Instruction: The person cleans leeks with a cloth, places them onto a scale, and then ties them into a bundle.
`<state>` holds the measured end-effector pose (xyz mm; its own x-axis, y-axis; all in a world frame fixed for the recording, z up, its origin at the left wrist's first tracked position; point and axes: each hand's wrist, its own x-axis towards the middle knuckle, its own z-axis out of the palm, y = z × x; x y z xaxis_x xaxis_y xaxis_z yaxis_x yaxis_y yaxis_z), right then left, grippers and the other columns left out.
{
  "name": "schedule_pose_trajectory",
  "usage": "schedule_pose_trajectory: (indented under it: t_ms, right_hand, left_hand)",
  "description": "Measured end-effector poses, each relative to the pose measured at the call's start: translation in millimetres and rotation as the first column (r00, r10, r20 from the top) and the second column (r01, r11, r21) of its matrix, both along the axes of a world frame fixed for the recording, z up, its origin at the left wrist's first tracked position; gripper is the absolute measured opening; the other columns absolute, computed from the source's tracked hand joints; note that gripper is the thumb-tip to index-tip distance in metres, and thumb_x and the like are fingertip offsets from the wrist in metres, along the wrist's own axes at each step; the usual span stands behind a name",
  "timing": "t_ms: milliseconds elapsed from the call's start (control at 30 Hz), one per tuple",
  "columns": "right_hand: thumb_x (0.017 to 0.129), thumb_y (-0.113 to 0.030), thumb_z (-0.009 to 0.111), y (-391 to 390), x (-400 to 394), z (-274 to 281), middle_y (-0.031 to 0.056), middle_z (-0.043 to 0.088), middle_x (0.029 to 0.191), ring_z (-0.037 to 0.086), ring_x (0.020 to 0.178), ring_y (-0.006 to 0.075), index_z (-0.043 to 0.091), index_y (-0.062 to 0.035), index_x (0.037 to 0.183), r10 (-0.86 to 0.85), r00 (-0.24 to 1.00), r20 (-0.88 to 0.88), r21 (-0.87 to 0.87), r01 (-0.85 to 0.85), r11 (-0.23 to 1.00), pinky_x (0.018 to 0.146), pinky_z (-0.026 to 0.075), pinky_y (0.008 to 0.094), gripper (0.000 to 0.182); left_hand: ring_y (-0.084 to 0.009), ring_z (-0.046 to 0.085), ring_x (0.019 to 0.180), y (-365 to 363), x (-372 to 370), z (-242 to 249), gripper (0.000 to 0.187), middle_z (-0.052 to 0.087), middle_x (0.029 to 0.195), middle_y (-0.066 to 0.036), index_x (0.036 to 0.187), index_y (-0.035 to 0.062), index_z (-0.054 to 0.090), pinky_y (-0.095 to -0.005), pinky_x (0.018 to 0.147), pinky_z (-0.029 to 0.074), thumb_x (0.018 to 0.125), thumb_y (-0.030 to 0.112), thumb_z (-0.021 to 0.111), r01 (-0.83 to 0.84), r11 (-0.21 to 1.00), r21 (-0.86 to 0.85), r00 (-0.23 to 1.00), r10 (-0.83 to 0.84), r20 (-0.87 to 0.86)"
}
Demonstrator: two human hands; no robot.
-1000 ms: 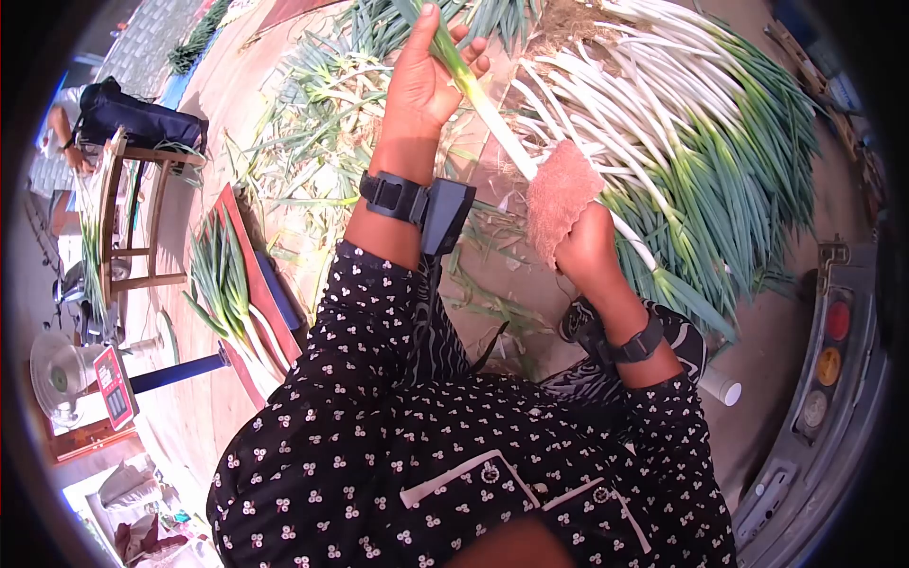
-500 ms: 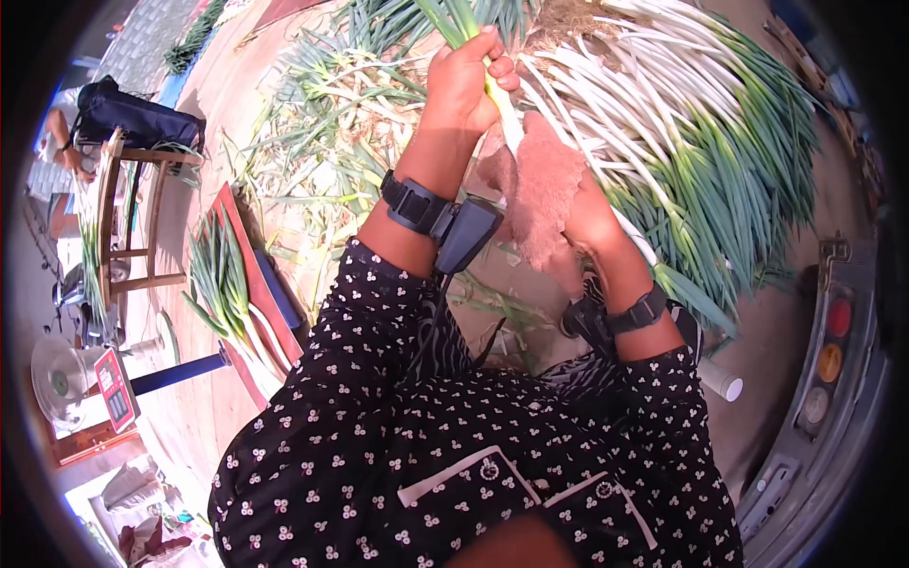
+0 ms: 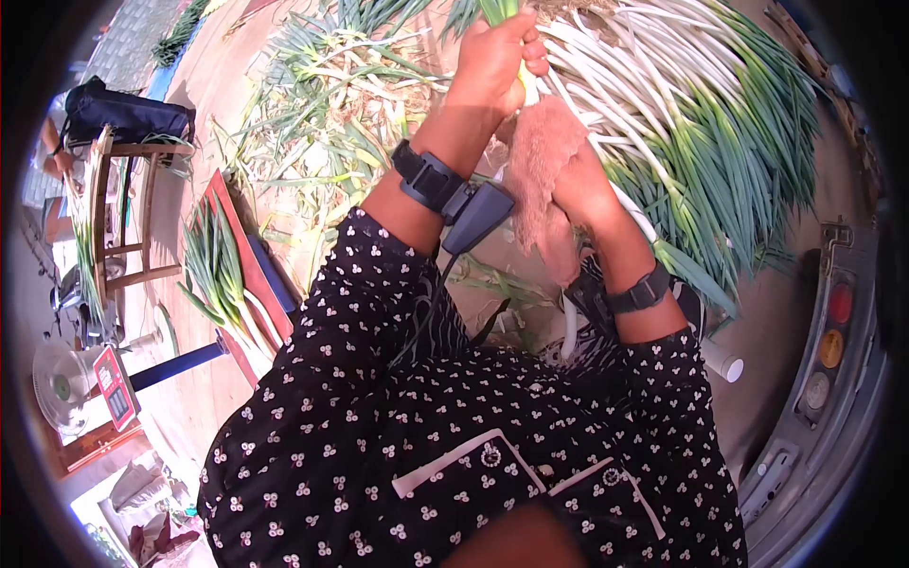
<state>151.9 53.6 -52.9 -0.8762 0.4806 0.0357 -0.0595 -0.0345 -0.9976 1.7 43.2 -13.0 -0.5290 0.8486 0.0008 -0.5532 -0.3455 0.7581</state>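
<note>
My left hand (image 3: 496, 64) is closed round a long green onion (image 3: 528, 83) near the top of the view, with its green leaves rising above the fist. Just below, a pinkish-brown fuzzy cloth (image 3: 544, 161) covers my right hand (image 3: 579, 185) and wraps the stalk; most of the right fingers are hidden under it. The white lower end of a stalk (image 3: 569, 327) shows beneath the cloth, over my lap. Close on the right lies a big pile of green onions (image 3: 682, 142), white stalks toward me and leaves fanning outward.
Loose leaves and peelings (image 3: 322, 142) litter the ground ahead. Several onions (image 3: 218, 265) lie on a reddish board at left, near a scale with a red display (image 3: 115, 388). Beyond stand a wooden stool (image 3: 142, 213) and another person's hand (image 3: 59, 163). A vehicle's rear lights (image 3: 833, 348) are at right.
My left hand has shifted up and right with the onion. The cloth-covered right hand stays close below it, and a white stalk end now shows under the cloth.
</note>
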Motion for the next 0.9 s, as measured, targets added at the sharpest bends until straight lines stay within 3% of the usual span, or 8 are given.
schedule_pose_trajectory:
  t_ms: [67, 267, 500, 533, 700, 767, 833, 900]
  right_hand:
    - [0.089, -0.01, 0.053, -3, -1, 9, 0.0088, 0.059, 0.096, 0.059, 0.081, 0.0141, 0.052, -0.0003, 0.11, 0.005, 1.0, -0.03, -0.391, -0.016, 0.92, 0.07, 0.053, 0.0305, 0.023]
    - [0.089, -0.013, 0.055, -17, 2, 41, 0.0134, 0.061, 0.088, 0.059, 0.066, 0.0164, 0.053, 0.0039, 0.104, 0.235, 0.959, -0.159, -0.703, -0.277, 0.655, 0.054, 0.054, 0.031, 0.022]
    - [0.087, -0.015, 0.057, -93, -24, 80, 0.0081, 0.06, 0.09, 0.056, 0.069, 0.0121, 0.052, 0.0, 0.105, 0.442, 0.896, -0.048, -0.417, -0.42, 0.806, 0.054, 0.05, 0.0273, 0.024]
    - [0.09, -0.021, 0.053, -111, -33, 94, 0.0107, 0.06, 0.091, 0.057, 0.068, 0.0143, 0.05, -0.0004, 0.107, 0.493, 0.87, -0.016, -0.377, -0.462, 0.803, 0.054, 0.051, 0.0284, 0.026]
    - [0.094, -0.033, 0.043, -195, -69, 98, 0.0176, 0.058, 0.092, 0.056, 0.067, 0.0201, 0.043, -0.0052, 0.117, 0.771, 0.637, -0.014, -0.448, -0.693, 0.565, 0.046, 0.051, 0.0326, 0.037]
    - [0.092, -0.033, 0.048, -236, -87, 104, 0.0193, 0.058, 0.094, 0.058, 0.065, 0.0219, 0.044, -0.0014, 0.11, 0.845, 0.531, 0.068, -0.394, -0.764, 0.512, 0.046, 0.053, 0.0352, 0.036]
    - [0.091, -0.031, 0.051, -280, -102, 90, 0.0192, 0.059, 0.094, 0.059, 0.065, 0.0227, 0.045, -0.0002, 0.105, 0.862, 0.49, 0.129, -0.432, -0.755, 0.494, 0.046, 0.053, 0.0355, 0.035]
    - [0.091, -0.024, 0.053, -323, -116, 77, 0.0137, 0.06, 0.092, 0.059, 0.067, 0.0184, 0.05, -0.001, 0.099, 0.932, 0.35, 0.095, -0.139, -0.922, 0.361, 0.049, 0.052, 0.0314, 0.025]
  left_hand:
    - [-0.0135, 0.042, 0.053, 2, -10, -14, 0.019, 0.045, 0.066, -0.004, 0.08, 0.0029, 0.049, -0.0254, 0.047, 0.038, 0.092, 0.017, 0.045, -0.004, 1.0, -0.001, 0.99, 0.004, 0.143]
    - [-0.0108, 0.035, 0.047, -30, -44, 8, 0.024, 0.036, 0.055, 0.001, 0.071, 0.0071, 0.044, -0.0228, 0.044, 0.033, 0.093, 0.017, 0.043, 0.08, 0.99, 0.114, 0.976, -0.101, 0.195]
    - [-0.0098, 0.036, 0.047, -150, -107, 66, 0.023, 0.039, 0.06, 0.001, 0.075, 0.0079, 0.043, -0.0216, 0.042, 0.033, 0.096, 0.017, 0.04, -0.109, 0.947, 0.303, 0.981, 0.053, 0.189]
    - [-0.0107, 0.037, 0.048, -176, -114, 73, 0.021, 0.04, 0.062, 0.0, 0.077, 0.0078, 0.043, -0.0224, 0.042, 0.035, 0.096, 0.017, 0.04, -0.33, 0.921, 0.205, 0.942, 0.307, 0.137]
    - [-0.0165, 0.05, 0.057, -356, -170, 65, 0.019, 0.052, 0.068, -0.007, 0.087, 0.0012, 0.05, -0.0275, 0.05, 0.045, 0.094, 0.016, 0.042, -0.406, 0.81, 0.424, 0.901, 0.432, 0.038]
    - [-0.0152, 0.044, 0.058, -405, -106, 104, 0.013, 0.047, 0.072, -0.007, 0.085, 0.0035, 0.045, -0.0259, 0.049, 0.04, 0.093, 0.013, 0.047, -0.838, 0.522, 0.159, 0.545, 0.814, 0.201]
    - [-0.017, 0.044, 0.058, -461, -80, 84, 0.011, 0.046, 0.073, -0.006, 0.091, 0.0032, 0.045, -0.028, 0.051, 0.043, 0.094, 0.014, 0.045, -0.853, 0.518, 0.063, 0.52, 0.831, 0.197]
    - [-0.0159, 0.043, 0.058, -482, -30, 71, 0.01, 0.045, 0.073, -0.006, 0.101, 0.0041, 0.043, -0.0279, 0.05, 0.041, 0.095, 0.012, 0.042, -0.944, 0.324, -0.056, 0.322, 0.946, 0.045]
